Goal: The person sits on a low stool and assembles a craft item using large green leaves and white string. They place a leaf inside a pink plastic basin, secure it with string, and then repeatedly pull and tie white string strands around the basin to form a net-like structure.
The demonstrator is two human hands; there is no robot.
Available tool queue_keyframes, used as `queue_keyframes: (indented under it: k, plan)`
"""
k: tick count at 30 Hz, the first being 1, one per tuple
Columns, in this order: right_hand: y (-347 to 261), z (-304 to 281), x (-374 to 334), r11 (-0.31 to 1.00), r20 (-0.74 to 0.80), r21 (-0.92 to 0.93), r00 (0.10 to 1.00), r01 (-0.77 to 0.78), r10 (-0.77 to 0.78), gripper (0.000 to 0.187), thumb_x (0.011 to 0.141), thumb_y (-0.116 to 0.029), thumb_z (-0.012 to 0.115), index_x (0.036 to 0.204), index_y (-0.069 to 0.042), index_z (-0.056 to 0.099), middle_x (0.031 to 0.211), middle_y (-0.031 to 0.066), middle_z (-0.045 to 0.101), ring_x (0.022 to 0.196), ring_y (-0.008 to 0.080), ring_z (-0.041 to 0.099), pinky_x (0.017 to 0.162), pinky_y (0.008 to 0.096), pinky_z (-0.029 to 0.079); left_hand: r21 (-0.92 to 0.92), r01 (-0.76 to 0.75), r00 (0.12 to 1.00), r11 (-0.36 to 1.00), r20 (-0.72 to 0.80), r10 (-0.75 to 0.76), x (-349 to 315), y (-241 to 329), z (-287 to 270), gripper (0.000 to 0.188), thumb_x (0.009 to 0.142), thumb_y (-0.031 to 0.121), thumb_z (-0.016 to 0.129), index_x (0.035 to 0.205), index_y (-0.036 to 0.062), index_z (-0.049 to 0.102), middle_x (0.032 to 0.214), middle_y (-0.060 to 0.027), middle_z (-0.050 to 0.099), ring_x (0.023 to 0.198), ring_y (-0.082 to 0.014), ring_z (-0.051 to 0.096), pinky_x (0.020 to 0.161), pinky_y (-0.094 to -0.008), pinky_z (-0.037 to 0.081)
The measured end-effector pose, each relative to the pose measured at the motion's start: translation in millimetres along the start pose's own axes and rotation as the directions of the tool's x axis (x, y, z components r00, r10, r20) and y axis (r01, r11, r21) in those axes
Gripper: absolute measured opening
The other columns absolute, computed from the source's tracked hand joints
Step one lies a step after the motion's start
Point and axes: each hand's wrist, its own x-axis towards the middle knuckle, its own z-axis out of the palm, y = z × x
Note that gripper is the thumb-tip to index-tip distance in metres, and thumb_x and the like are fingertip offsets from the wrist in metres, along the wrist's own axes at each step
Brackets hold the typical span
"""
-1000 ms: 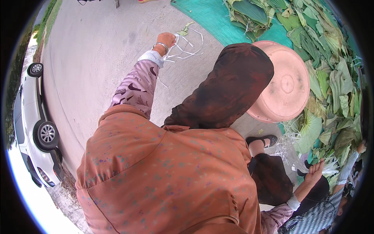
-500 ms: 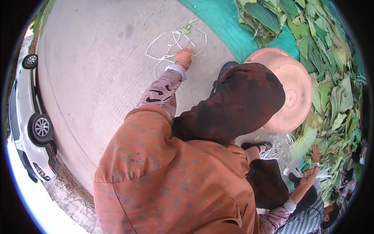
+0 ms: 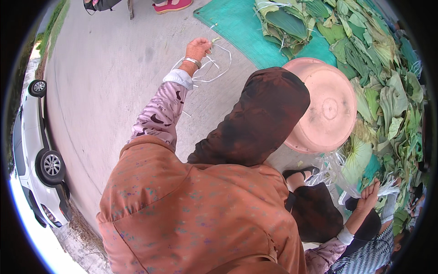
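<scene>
My left hand (image 3: 198,48) is out over the concrete ground at the upper middle, fingers pinched together beside a small green leaf scrap (image 3: 216,40). What the fingertips hold, if anything, is too small to tell. Under and beside this hand, a thin white string (image 3: 230,58) lies in loose loops, partly hidden by the wrist. At the lower right, my right hand (image 3: 368,195) is closed around a bunch of white plastic strips (image 3: 388,187). Their tangled ends hang toward a sandal on the ground.
An upturned pink plastic tub (image 3: 329,91) stands right of my bent knee. Beyond it, large green leaves (image 3: 397,105) and a tied leaf bundle (image 3: 286,25) lie on a teal sheet (image 3: 219,20). A person in striped clothing (image 3: 367,253) is close at lower right. A white car (image 3: 39,150) stands at left.
My left hand has moved up and left across the string loops to the leaf scrap. My right hand keeps its grip on the strips. The view has shifted; a pink shoe shows at the top.
</scene>
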Motion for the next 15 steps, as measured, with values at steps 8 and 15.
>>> queue_keyframes:
  k: [8, 15]
  plan:
    - [-32.8, 45.2, -44.6, 0.985, 0.127, 0.129, 0.983, 0.115, -0.132, 0.02, 0.092, -0.023, 0.044, 0.096, -0.004, 0.05, 0.053, -0.0065, 0.026, 0.04, 0.0029, 0.02, 0.034, 0.019, 0.017, -0.135, -0.181, 0.696, 0.974, 0.682, 0.224, -83.2, 228.7, 131.3, 0.012, 0.081, 0.018, 0.06, 0.086, 0.0071, 0.057, 0.076, 0.0001, 0.059, 0.063, -0.0063, 0.051, 0.059, -0.0195, 0.041]
    - [-35.0, 127.7, -74.4, 0.982, 0.28, 0.158, 0.949, 0.106, -0.147, 0.021, 0.09, -0.021, 0.046, 0.097, -0.002, 0.052, 0.074, 0.001, 0.049, 0.057, 0.0073, 0.039, 0.047, 0.0202, 0.032, -0.122, -0.164, 0.322, 0.979, 0.932, 0.169, -209.3, 250.6, 297.0, 0.013, 0.08, 0.017, 0.062, 0.085, 0.0055, 0.057, 0.074, 0.0005, 0.059, 0.062, -0.0067, 0.052, 0.059, -0.0211, 0.044]
